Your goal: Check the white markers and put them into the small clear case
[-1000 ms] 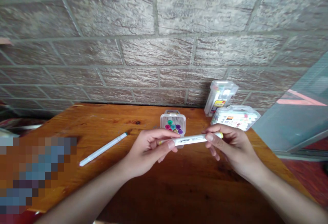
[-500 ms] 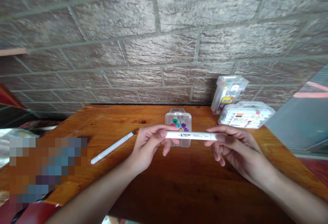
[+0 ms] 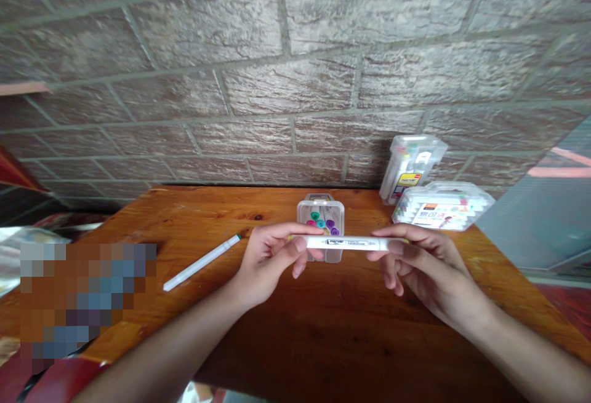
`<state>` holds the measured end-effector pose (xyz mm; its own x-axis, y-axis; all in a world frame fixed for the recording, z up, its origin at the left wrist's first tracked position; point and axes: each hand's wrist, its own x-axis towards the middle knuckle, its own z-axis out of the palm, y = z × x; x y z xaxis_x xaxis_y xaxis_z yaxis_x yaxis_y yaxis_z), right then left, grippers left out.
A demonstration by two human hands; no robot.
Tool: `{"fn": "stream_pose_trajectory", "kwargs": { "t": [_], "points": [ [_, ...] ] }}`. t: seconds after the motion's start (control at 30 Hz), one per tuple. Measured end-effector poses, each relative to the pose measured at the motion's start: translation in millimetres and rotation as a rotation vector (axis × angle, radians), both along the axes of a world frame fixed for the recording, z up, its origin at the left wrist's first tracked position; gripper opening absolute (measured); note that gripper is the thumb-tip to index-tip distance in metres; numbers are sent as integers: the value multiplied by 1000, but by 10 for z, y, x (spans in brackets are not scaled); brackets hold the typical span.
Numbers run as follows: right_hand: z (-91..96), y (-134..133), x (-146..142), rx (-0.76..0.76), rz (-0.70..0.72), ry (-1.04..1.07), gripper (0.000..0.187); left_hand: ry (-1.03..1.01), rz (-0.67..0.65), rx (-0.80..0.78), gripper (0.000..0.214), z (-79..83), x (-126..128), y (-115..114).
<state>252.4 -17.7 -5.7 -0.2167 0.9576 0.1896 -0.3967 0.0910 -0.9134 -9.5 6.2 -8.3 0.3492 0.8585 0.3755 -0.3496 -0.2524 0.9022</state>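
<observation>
A white marker pen (image 3: 348,243) with dark print on its barrel lies level between my two hands, above the table. My left hand (image 3: 272,261) pinches its left end, where a bit of yellow shows. At the other end, my right hand (image 3: 420,261) closes thumb and fingers on the pen, and yellow shows there too. Just behind the pen, a clear plastic case (image 3: 320,206) holds several markers with green, teal, purple and pink ends; its lower part is partly hidden. Left of my left hand, a second white marker (image 3: 202,263) with a dark green end rests on the table.
On the wooden table (image 3: 295,335), at the back right, an upright clear case (image 3: 410,169) of markers stands beside a wide clear case (image 3: 443,206) with a handle. A brick-patterned wall (image 3: 295,83) rises behind. A blurred-out patch covers the left edge.
The marker has turned slightly about its length in my fingers, so its print faces differently and yellow now shows at its ends. Both hands stay in nearly the same place.
</observation>
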Motion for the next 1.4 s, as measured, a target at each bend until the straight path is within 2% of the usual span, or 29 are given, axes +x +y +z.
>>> {"fn": "stream_pose_trajectory", "kwargs": {
  "t": [0.3,0.57,0.83,1.0,1.13,1.4],
  "points": [
    [10,-22,10,28,-16,-26,18,62,43,-42,22,88,23,-44],
    [1,-26,10,103,-71,-123,18,83,107,53,26,87,82,-36],
    [57,-111,-44,27,-186,-189,24,193,190,86,21,59,60,-32],
    [16,-64,-29,113,-122,-217,23,210,219,64,19,90,50,-37],
    [12,-49,-39,138,-147,-227,25,191,184,34,20,108,49,-47],
    [-46,-39,-54,180,-223,-275,21,233,226,90,14,134,90,-58]
  ]
}}
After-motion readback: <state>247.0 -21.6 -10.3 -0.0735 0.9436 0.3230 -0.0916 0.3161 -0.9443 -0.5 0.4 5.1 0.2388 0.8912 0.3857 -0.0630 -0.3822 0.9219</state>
